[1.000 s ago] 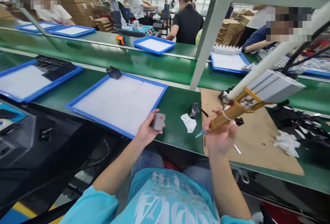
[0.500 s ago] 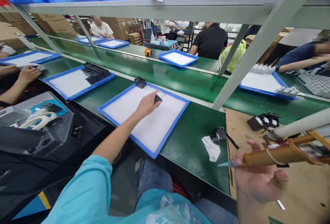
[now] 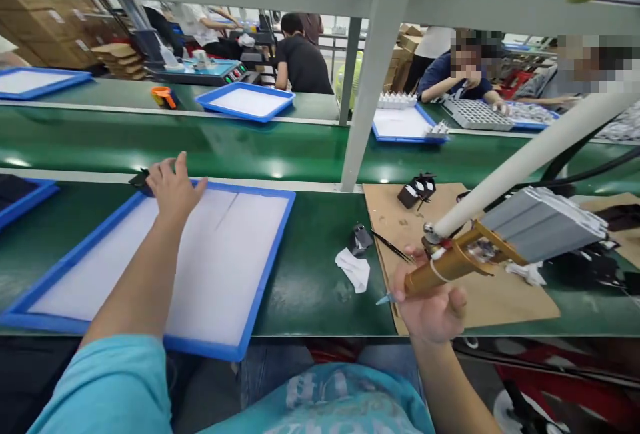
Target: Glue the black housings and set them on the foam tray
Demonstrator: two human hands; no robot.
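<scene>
My left hand (image 3: 175,187) is above the far left part of a blue-rimmed tray (image 3: 264,274) lined with white. Its fingers are spread, and no held part shows. Just past the fingertips sits a small black block-like part (image 3: 141,182) at the tray's far rim, partly hidden by the hand. My right hand (image 3: 433,317), palm up, grips the front of a gold-brown glue dispenser (image 3: 433,277) with a pale blue conical tip (image 3: 385,299). Near that tip lie a crumpled white cloth (image 3: 354,270), a black part (image 3: 360,239) and black tweezers (image 3: 390,245).
Brown cardboard (image 3: 520,307) covers the bench on the right, with more black parts (image 3: 417,189) on it. A pale support arm (image 3: 530,161) slants above. A grey upright post (image 3: 373,74) stands before me. Across the green belt (image 3: 240,147), co-workers sit near other trays (image 3: 246,101).
My view has swung right. My left hand has moved to the tray's far left corner, and the black part it held is no longer visible in its fingers. My right hand still holds the dispenser.
</scene>
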